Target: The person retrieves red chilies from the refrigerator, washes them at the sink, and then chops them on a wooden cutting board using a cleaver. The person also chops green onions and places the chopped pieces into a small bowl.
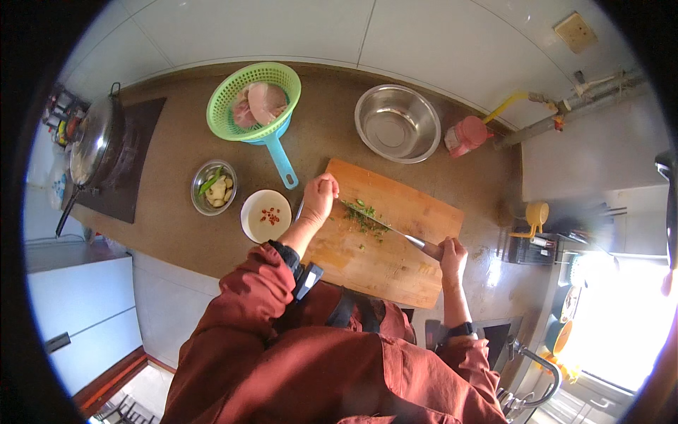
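A kitchen knife [418,242] lies across the wooden cutting board [408,191], its blade edge-on to my view. My right hand [454,258] is wrapped around its handle. At the far end of the blade, my left hand [319,197] has its fingers curled at the tip, which they hide. Chopped green herbs or peppers [366,216] are spread along and under the blade, with small bits scattered on the wood. Left of my left forearm is a white bowl [254,228] with sliced red chili rings [270,216] in it.
A green strainer basket [220,124] holding raw meat [259,103] rests on a blue-handled one [280,161]. Nearby are a small bowl of garlic and green pepper [214,188], a steel basin [397,124] and a pink-lidded jar [470,135]. A lidded pan [94,146] sits far left; a faucet [545,395] is lower right.
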Action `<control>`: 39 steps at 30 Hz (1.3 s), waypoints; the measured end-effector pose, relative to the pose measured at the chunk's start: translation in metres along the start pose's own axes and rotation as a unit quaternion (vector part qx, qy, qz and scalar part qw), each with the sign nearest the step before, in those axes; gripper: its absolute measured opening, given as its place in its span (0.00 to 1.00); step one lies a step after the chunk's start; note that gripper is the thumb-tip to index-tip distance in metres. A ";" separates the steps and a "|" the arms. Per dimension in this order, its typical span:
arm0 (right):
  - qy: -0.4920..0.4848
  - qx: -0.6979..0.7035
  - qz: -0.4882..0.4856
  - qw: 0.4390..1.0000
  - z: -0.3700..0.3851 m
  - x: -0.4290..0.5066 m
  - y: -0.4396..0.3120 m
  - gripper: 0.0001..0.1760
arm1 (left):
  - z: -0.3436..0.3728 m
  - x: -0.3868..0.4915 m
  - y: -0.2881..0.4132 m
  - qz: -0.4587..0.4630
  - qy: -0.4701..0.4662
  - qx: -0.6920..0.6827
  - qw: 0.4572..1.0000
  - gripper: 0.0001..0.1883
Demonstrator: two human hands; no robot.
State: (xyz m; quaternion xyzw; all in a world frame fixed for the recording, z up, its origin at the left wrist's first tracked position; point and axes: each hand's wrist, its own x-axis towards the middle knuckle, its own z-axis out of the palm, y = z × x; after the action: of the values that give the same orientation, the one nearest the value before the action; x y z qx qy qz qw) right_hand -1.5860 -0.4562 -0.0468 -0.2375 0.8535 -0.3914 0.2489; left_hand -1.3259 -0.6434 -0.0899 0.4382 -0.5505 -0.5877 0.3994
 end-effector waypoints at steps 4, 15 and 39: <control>0.004 0.012 -0.118 0.993 -0.003 0.002 0.002 0.15 | -0.003 0.001 -0.002 -0.008 0.010 -0.046 0.999 0.14; -0.002 0.027 -0.059 0.998 -0.003 0.021 -0.001 0.14 | 0.004 -0.007 0.001 0.020 0.021 -0.016 0.999 0.13; -0.005 0.002 -0.066 0.998 -0.008 -0.001 -0.004 0.15 | 0.002 -0.001 -0.002 -0.015 0.006 -0.029 0.999 0.15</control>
State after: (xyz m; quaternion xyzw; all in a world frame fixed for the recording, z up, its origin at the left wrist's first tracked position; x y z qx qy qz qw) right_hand -1.5894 -0.4533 -0.0392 -0.2948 0.8337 -0.4077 0.2275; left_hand -1.3275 -0.6417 -0.0920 0.4382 -0.5246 -0.6063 0.4065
